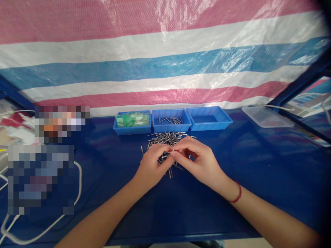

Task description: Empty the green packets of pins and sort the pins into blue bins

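**Pin sorting barely under way, loose pile still big**

Blue worktop [258,165], striped tarp behind. Three blue bins in a row at the far edge: left bin [132,123] holds green-clear plastic pieces, middle bin [171,120] has only a few metal pins, right bin [209,119] looks bare. Judged from that, most of the work is left: the pin pile [165,139] is still large, just near of the middle bin. Left hand [152,165] and right hand [200,160] meet over the pile, fingers pinched narrow on a tiny pale piece [172,150]; what it is can't be told. Left side pixelated; forearms cut off at the near edge.
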Available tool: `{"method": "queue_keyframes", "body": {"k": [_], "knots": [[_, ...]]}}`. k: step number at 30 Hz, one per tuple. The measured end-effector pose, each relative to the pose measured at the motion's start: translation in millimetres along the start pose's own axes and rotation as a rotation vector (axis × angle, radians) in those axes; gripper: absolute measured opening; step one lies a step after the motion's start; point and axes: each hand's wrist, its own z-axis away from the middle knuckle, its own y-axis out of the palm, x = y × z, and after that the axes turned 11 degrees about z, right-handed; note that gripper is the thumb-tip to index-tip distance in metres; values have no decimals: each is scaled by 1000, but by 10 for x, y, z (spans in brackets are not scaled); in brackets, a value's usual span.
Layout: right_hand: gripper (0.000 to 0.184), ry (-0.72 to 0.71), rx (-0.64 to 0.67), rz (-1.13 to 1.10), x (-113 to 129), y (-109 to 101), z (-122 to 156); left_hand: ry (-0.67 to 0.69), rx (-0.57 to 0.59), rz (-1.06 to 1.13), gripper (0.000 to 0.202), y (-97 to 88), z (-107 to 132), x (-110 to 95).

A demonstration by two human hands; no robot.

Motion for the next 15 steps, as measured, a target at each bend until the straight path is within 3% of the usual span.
{"method": "queue_keyframes", "body": {"k": [8, 15], "knots": [[19, -361, -14, 219, -45, -61, -11, 87, -30, -11, 5, -71, -19, -13], [21, -362, 17, 261, -81, -106, -34, 123, -55, -39, 3, -130, -13, -60]]}}
